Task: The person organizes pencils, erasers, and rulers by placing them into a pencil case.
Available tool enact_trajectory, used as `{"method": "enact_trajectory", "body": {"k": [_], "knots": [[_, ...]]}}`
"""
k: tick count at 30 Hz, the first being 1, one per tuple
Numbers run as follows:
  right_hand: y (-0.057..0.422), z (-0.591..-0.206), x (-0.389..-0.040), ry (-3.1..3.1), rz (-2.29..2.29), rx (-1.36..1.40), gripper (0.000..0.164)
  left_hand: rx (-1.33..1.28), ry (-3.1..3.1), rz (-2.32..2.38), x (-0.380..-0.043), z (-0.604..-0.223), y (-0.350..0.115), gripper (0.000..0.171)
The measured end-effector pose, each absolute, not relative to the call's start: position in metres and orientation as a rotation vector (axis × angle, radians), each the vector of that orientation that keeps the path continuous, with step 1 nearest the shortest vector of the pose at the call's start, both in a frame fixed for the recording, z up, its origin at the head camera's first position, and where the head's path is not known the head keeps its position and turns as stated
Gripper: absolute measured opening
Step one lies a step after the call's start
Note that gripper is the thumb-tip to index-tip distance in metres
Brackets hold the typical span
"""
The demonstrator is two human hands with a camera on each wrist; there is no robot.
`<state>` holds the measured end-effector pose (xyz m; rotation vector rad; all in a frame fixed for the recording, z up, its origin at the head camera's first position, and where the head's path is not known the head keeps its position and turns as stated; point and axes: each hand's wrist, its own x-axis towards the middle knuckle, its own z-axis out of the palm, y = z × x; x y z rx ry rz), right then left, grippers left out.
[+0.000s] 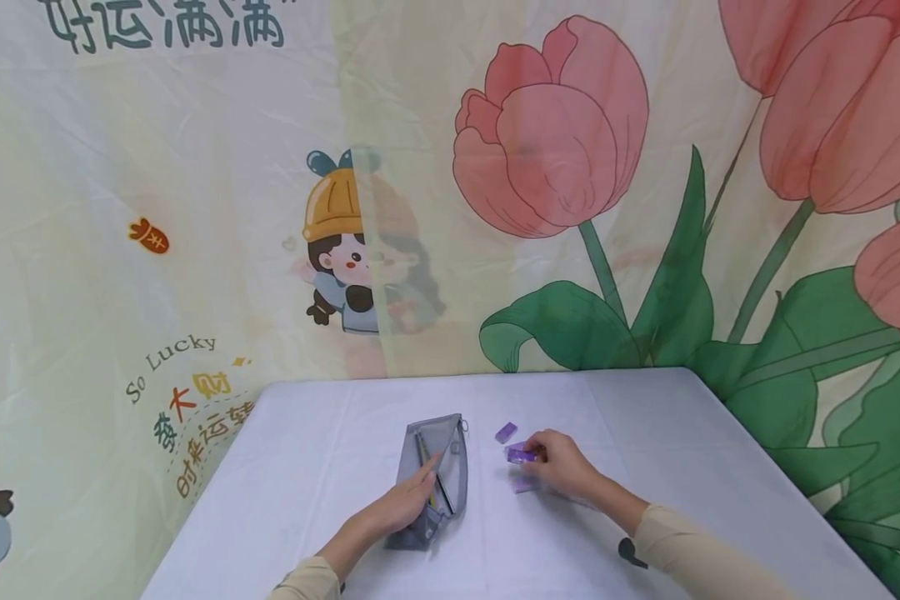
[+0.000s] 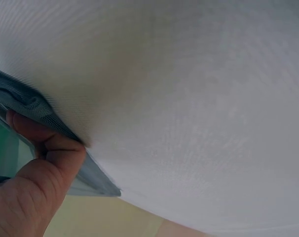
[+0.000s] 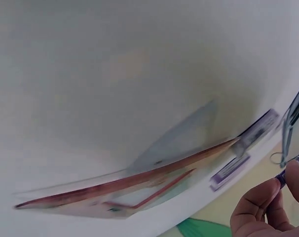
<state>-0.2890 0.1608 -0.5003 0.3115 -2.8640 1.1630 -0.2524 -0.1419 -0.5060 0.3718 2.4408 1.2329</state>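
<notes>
A grey see-through pencil case (image 1: 456,479) with a zip lies on the table, a few thin pens or pencils (image 1: 422,448) showing inside it. My left hand (image 1: 407,500) holds the case; in the left wrist view its bent thumb (image 2: 60,153) lies against the zipped edge. Over the table to the right, my right hand (image 1: 566,467) pinches a small purple block, eraser-like (image 1: 521,456), between thumb and fingers. Another purple block (image 1: 506,432) lies just beyond that hand, and a further purple piece (image 1: 525,484) lies below it.
Flat on the table in the right wrist view is a clear triangular piece with reddish edges (image 3: 134,185), beside two purple-and-white blocks (image 3: 231,173). A white cloth (image 1: 330,467) covers the table. Behind it hangs a printed curtain (image 1: 412,100) with tulips.
</notes>
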Motion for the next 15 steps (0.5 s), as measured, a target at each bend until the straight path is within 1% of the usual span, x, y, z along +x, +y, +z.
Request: {"method": "enact_trajectory", "body": {"k": [8,15], "knots": [[0.12,-0.496,-0.286,-2.913,1.133,0.391,0.018,0.379,2.433,1.249,-0.253,-0.508,-0.142,0.056],[0.092,-0.498,-0.281,-2.906,1.114,0.535,0.015,0.378,2.46,1.236,-0.253,-0.508,-0.144,0.055]]}}
